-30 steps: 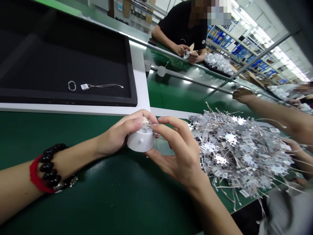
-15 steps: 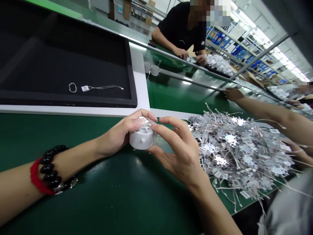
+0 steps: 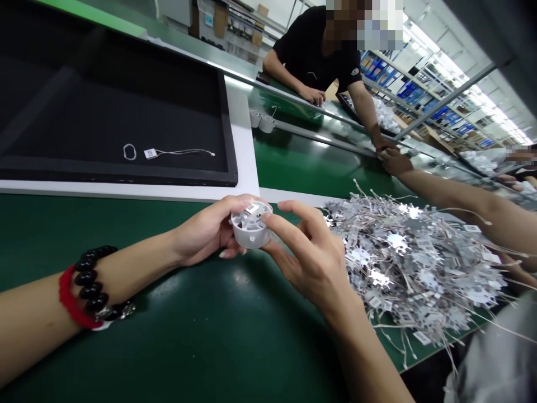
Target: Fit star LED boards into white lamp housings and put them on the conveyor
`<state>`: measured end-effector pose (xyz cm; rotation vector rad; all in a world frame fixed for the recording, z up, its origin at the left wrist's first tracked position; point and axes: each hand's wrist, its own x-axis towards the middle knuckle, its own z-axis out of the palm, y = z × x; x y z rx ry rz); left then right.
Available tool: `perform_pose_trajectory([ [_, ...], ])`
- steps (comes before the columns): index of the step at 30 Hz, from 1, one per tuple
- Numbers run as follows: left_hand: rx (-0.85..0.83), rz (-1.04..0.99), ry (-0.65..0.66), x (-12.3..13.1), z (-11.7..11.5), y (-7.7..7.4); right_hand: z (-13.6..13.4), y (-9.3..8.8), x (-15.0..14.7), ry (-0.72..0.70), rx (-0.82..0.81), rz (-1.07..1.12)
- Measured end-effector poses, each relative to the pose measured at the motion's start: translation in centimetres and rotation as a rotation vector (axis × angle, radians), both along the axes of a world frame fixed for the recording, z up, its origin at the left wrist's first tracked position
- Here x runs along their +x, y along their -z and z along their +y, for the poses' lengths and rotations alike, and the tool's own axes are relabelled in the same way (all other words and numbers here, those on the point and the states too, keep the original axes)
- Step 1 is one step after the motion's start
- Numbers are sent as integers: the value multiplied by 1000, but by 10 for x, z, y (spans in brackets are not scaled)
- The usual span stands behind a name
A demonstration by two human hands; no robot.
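Note:
Between my two hands is a small round white plastic housing, its open top tipped toward me. Inside it lies a silvery plate with a white label. My left hand, with a black bead bracelet and a red band at the wrist, grips the housing from the left, its fingers partly hidden behind it. From the right, my right hand pinches the housing, index fingertip at the top rim and thumb low on the side. Close by on the right lies a big heap of silvery star-shaped plates with thin white wires.
A black tray at the left holds a clear ring and a labelled part with wires. White housings stand on the green belt. Across it sits a co-worker; another person's arm reaches in from the right.
The housing has tilted, showing more of its inside, and moved slightly right. My left thumb has come off its top. The co-worker's arm now reaches to the other person's hand over the belt.

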<state>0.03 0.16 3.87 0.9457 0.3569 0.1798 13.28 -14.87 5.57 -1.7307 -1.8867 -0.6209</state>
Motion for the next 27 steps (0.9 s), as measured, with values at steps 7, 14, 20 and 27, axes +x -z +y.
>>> perform_pose_trajectory([
  [7, -1, -110, -8, 0, 2, 4, 2, 0, 5, -42, -63, 43],
  [14, 77, -148, -99, 2, 1, 8, 0, -2, 8, 62, -120, 254],
  [20, 188, -212, -105, 3, 0, 10, 0, -9, 5, 30, -182, 463],
  [27, 212, -179, -127, 2, -2, 7, 2, -5, 6, -8, -257, 392],
])
